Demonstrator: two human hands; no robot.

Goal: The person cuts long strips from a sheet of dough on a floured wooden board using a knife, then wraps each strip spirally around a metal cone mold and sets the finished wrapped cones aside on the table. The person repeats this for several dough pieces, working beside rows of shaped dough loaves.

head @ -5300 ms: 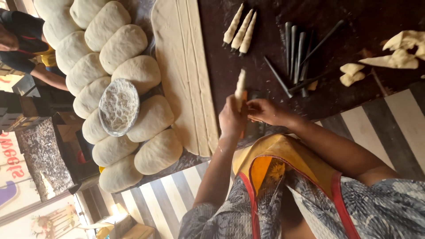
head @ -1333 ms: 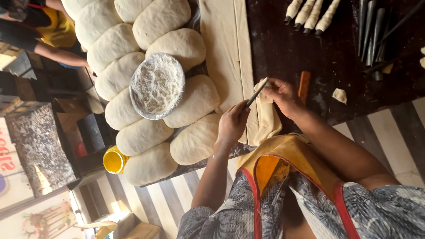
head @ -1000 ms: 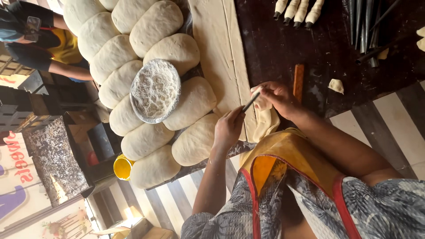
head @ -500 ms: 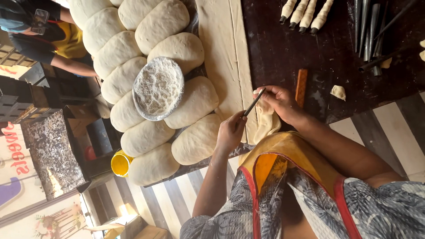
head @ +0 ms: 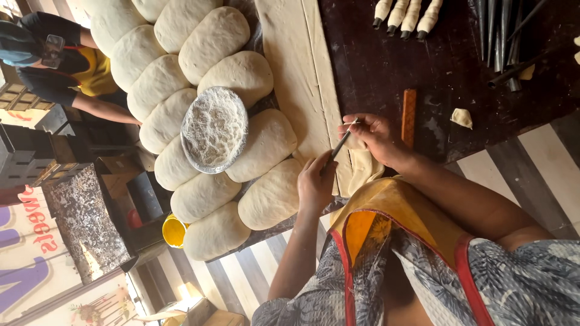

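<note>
Dark table [head: 386, 66], hands [head: 374, 136] gripping rod [head: 339, 145]

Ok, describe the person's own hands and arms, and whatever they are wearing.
Both the left hand and the right hand are bare: no gloves, and no rings or wristbands show. The forearms are uncovered; a blue-grey leaf-print sleeve starts at the upper arm. A yellow apron with red trim covers the chest.

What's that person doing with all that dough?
The person's left hand and right hand hold a thin metal rod between them, over the end of a dough strip on a dark worktable. Beside them lie big dough loaves with a bowl of flour on top. At the table's far end lie four dough-wrapped rods and bare metal tubes.
</note>
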